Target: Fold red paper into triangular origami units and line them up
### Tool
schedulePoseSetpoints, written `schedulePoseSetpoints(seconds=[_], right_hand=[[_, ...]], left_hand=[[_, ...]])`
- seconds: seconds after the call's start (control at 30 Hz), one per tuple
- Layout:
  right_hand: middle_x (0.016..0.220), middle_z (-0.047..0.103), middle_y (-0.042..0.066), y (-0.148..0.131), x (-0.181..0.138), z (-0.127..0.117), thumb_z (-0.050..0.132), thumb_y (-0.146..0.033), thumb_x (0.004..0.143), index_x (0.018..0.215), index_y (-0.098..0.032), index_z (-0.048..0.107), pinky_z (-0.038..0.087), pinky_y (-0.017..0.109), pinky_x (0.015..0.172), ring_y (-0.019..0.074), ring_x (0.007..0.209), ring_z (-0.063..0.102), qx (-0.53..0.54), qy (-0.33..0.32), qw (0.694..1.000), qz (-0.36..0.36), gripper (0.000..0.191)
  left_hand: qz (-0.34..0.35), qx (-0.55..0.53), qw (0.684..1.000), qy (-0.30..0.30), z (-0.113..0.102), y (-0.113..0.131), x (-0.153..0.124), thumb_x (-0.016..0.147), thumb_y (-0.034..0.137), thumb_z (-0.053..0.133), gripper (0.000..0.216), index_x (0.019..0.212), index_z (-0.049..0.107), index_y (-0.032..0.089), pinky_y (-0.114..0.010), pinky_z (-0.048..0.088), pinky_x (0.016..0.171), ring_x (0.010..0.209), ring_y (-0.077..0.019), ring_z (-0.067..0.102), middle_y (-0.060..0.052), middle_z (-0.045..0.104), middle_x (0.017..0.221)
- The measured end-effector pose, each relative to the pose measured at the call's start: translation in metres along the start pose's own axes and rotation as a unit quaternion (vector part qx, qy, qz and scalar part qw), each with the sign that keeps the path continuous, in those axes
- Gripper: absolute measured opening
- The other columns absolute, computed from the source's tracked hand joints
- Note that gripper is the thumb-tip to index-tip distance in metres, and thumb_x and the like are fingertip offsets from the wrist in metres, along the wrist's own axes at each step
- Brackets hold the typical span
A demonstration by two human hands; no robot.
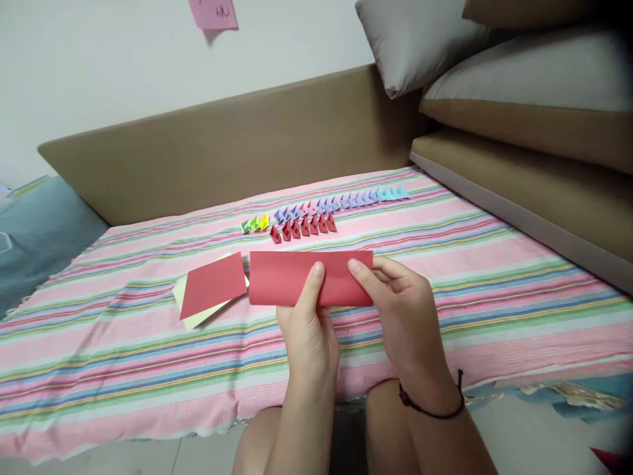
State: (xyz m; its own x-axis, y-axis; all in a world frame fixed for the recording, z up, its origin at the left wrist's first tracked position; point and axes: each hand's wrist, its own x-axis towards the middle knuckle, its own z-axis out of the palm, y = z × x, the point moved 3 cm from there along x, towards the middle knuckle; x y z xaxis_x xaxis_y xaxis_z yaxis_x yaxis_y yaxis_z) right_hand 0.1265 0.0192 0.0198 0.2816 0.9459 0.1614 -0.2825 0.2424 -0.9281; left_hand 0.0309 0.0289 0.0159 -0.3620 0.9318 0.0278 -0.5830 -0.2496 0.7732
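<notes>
Here I am on the head view, and both hands are up front with the paper: my left hand (307,324) has its thumb pressed on the face of a folded red paper (284,278), a little right of its middle, fingers tucked behind and below. My right hand (409,300) pinches the right end, thumb in front, curled fingers behind, so both grips are closed on that one piece, held out level above the striped cloth (494,264). A black cord bracelet (432,414) circles my right wrist. Just left of the held piece lies a loose red sheet (213,287), askew over a pale yellow sheet (200,318). Beyond, seven small red origami pieces (305,227) stand in line; behind them runs a row of purple, pink and light blue origami pieces (349,200), with three green and yellow ones (254,223) off to the left. Grey-and-brown cushions (534,76) pile up at far right.
</notes>
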Motion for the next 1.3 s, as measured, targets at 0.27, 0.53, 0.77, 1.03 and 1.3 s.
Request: schedulePoseSetpoints(seconds=[0.27,0.53,0.77,1.03,1.3], right_hand=[[0.075,0.067,0.001,0.0002,-0.0006,-0.0008,0.064,-0.037,0.077,0.073,-0.020,0.063,0.054,0.029,0.068,0.0178,0.074,0.065,-0.010,-0.001,1.000,0.002,0.017],[0.073,0.067,0.000,-0.0006,-0.0009,0.0004,0.064,-0.036,0.078,0.072,-0.021,0.063,0.053,0.028,0.064,0.0175,0.071,0.064,0.005,-0.012,1.000,0.005,0.016],[0.076,0.068,0.001,0.0013,-0.0002,-0.0007,0.063,-0.040,0.078,0.074,-0.020,0.063,0.054,0.028,0.065,0.0188,0.074,0.065,0.002,-0.021,1.000,0.009,0.021],[0.078,0.069,0.001,0.0007,-0.0003,-0.0004,0.064,-0.036,0.078,0.076,-0.020,0.065,0.054,0.028,0.067,0.0193,0.076,0.066,0.016,-0.025,0.999,0.012,0.016],[0.077,0.069,0.001,0.0005,0.0006,0.0001,0.064,-0.035,0.078,0.073,-0.020,0.062,0.053,0.027,0.067,0.0177,0.074,0.065,0.025,-0.031,0.999,0.015,0.017]], left_hand=[[-0.003,0.009,1.000,0.007,-0.0005,0.0001,0.0011,0.071,0.019,0.072,0.044,0.113,0.058,0.025,-0.027,0.054,0.087,0.107,-0.0197,0.061,-0.001,0.067,0.112],[-0.006,0.004,1.000,0.012,-0.0018,-0.0002,0.0013,0.071,0.019,0.073,0.045,0.113,0.058,0.025,-0.025,0.054,0.085,0.106,-0.0187,0.061,-0.001,0.067,0.112],[0.000,0.013,1.000,0.015,-0.0015,-0.0001,0.0018,0.072,0.019,0.071,0.045,0.114,0.057,0.026,-0.026,0.053,0.087,0.106,-0.0186,0.062,0.000,0.067,0.111],[-0.012,-0.006,1.000,0.018,-0.0022,0.0004,0.0007,0.071,0.017,0.072,0.047,0.115,0.057,0.025,-0.024,0.054,0.085,0.106,-0.0185,0.062,-0.001,0.067,0.112],[-0.014,-0.003,1.000,0.011,-0.0027,0.0010,0.0008,0.072,0.019,0.072,0.047,0.116,0.057,0.024,-0.025,0.054,0.086,0.107,-0.0190,0.061,-0.002,0.066,0.115]])
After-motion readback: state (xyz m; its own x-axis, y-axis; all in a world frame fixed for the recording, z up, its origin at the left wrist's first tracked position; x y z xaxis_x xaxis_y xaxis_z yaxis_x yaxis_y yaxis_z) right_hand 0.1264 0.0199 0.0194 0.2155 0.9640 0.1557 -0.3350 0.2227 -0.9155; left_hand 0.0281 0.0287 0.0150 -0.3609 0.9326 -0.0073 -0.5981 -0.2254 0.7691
